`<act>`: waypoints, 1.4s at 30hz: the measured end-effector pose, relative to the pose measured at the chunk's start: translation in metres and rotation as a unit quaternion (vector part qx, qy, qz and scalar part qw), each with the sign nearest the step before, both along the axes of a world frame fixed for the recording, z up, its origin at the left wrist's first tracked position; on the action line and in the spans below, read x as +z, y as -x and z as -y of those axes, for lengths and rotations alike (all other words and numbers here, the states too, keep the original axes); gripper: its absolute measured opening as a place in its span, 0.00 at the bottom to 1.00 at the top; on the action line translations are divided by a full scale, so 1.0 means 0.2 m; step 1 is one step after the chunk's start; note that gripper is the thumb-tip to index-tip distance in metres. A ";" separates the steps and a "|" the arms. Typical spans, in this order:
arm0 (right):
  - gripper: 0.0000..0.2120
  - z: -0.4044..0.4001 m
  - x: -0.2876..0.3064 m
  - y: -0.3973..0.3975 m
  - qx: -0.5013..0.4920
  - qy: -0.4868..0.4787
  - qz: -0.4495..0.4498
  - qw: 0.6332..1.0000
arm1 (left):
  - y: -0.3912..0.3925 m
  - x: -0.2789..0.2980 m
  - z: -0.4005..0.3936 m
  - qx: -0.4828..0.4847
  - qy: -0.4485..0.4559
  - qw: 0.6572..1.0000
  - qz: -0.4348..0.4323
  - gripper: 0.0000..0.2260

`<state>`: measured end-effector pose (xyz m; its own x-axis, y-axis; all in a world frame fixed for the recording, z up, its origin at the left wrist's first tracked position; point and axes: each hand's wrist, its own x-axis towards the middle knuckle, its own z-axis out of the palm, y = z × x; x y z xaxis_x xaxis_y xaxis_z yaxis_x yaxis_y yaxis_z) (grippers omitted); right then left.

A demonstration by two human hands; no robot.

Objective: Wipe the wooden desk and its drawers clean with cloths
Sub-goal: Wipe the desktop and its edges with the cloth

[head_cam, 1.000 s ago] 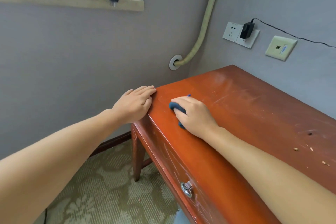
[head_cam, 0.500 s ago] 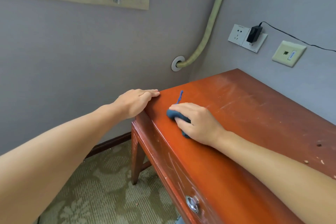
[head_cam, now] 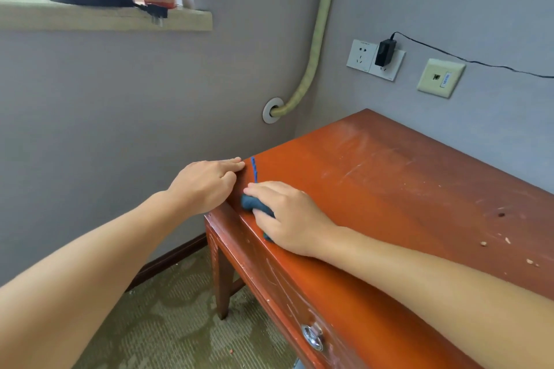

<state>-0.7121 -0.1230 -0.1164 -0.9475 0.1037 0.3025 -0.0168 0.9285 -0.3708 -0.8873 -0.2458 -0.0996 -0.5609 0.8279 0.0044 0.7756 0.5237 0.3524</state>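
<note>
The right hand (head_cam: 287, 216) presses a bunched blue cloth (head_cam: 251, 202) onto the wooden bench (head_cam: 389, 189) near its left corner, its grip curled over the cloth. At its 10 o'clock the left hand (head_cam: 207, 181) rests on the bench's end edge, its grip empty, fingers straight

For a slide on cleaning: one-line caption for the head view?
Right hand presses a blue cloth on the wooden desk corner while the left hand rests on its edge.
</note>
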 end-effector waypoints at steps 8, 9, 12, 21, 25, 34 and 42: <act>0.13 -0.48 0.06 0.12 -0.191 0.012 -0.011 0.981 | -0.16 -0.05 -0.14 -0.003 0.134 0.969 -0.210 0.25; 0.12 -0.49 0.05 0.14 -0.215 0.010 -0.017 0.976 | -0.18 -0.07 -0.15 0.002 0.137 0.967 -0.216 0.27; 0.16 -0.37 0.01 0.10 -0.160 -0.010 -0.020 0.987 | -0.17 -0.11 -0.13 -0.018 0.087 0.973 -0.213 0.39; 0.13 -0.68 0.08 0.02 -0.207 0.039 -0.002 0.978 | -0.37 -0.13 -0.36 0.012 0.095 0.991 -0.089 0.37; 0.16 -0.57 0.04 0.08 -0.149 -0.004 0.000 0.989 | -0.38 -0.15 -0.35 0.025 0.067 0.992 -0.101 0.39; 0.13 -0.66 0.09 0.19 -0.213 0.001 0.008 0.977 | -0.39 -0.12 -0.35 0.022 0.070 0.992 -0.103 0.39; 0.16 -0.62 0.05 -0.05 -0.147 0.026 -0.012 0.989 | -0.37 -0.14 -0.35 0.007 0.056 0.992 -0.114 0.37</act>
<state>-0.7014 0.0007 -0.1074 -0.8669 0.3894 0.3112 0.2412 0.8740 -0.4217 -0.8126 -0.1751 -0.1269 -0.5674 0.8224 0.0416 0.8208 0.5609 0.1083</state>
